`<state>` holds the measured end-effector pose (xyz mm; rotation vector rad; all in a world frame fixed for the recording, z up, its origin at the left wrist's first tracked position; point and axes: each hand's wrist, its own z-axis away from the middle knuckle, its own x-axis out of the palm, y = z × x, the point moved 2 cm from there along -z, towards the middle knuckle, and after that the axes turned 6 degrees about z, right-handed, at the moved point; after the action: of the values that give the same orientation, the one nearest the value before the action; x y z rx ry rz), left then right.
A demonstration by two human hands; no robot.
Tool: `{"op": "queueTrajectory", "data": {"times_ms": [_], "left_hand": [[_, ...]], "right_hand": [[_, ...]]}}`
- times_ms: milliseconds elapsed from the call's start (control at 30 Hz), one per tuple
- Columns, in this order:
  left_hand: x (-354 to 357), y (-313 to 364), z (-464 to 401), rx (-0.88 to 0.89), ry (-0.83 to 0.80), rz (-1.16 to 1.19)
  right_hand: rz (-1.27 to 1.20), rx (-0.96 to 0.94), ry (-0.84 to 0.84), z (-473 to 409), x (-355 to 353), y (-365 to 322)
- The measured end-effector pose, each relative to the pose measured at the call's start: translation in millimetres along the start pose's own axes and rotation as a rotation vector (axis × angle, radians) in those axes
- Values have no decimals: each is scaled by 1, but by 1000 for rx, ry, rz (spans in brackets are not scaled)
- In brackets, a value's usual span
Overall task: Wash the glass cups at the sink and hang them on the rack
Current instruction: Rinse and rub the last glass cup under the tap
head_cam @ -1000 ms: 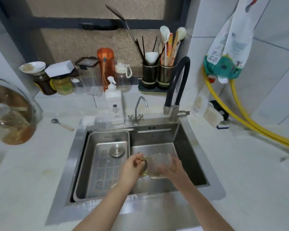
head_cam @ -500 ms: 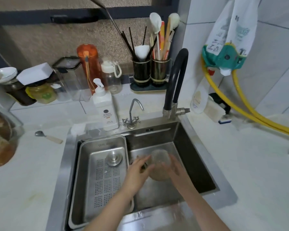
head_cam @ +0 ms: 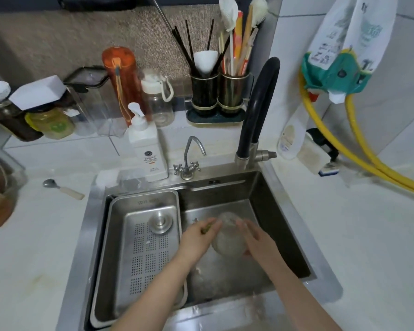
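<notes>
Your right hand [head_cam: 257,237] cups the cup [head_cam: 227,235] low over the sink [head_cam: 284,211], while your left hand [head_cam: 196,237] pinches something greenish against it. Wet glass is likely slippery and fragile; hold it round the body.

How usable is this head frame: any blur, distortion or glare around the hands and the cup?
Head view: wide-angle bending curves the white counter edges; the clear glass cup and both hands, left and right, are motion-smeared, so each grip is unclear; soft light, mild sheen on the steel sink wall, no harsh glare.
</notes>
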<state>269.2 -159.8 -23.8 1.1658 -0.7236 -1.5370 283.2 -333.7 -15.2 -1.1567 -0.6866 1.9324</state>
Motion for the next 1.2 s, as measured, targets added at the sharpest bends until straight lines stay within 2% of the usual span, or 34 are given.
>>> {"op": "queueTrajectory", "data": {"times_ms": [167, 267, 333, 400, 467, 600, 733, 800, 933, 967, 1067, 1200], "left_hand": [[6, 20, -1, 86, -6, 13], [6, 29, -6, 8, 93, 276], [3, 34, -10, -59, 115, 394], [2, 42, -13, -73, 76, 393], [2, 52, -14, -45, 75, 365], [3, 65, -21, 49, 172, 354], [6, 73, -28, 66, 238, 411], [8, 74, -32, 86, 268, 345], [9, 75, -37, 113, 296, 337], [10, 77, -37, 120, 299, 358], [11, 82, -39, 129, 304, 424], [14, 88, -40, 122, 300, 497]], "right_hand": [[-264, 11, -75, -6, -13, -11], [-304, -95, -133, -15, -28, -17], [-278, -207, -214, -23, -36, -19], [-196, -294, -272, -28, -44, -21], [-165, -399, -292, -37, -52, -24], [-174, -528, -323, -51, -67, -37], [-117, -582, -384, -69, -78, -46], [-163, -512, -304, -83, -88, -43], [-215, -313, 203, -118, -119, -45], [-216, -291, 282, -127, -124, -47], [-176, -219, 328, -153, -132, -58], [122, -190, 333, -187, -133, -53]]}}
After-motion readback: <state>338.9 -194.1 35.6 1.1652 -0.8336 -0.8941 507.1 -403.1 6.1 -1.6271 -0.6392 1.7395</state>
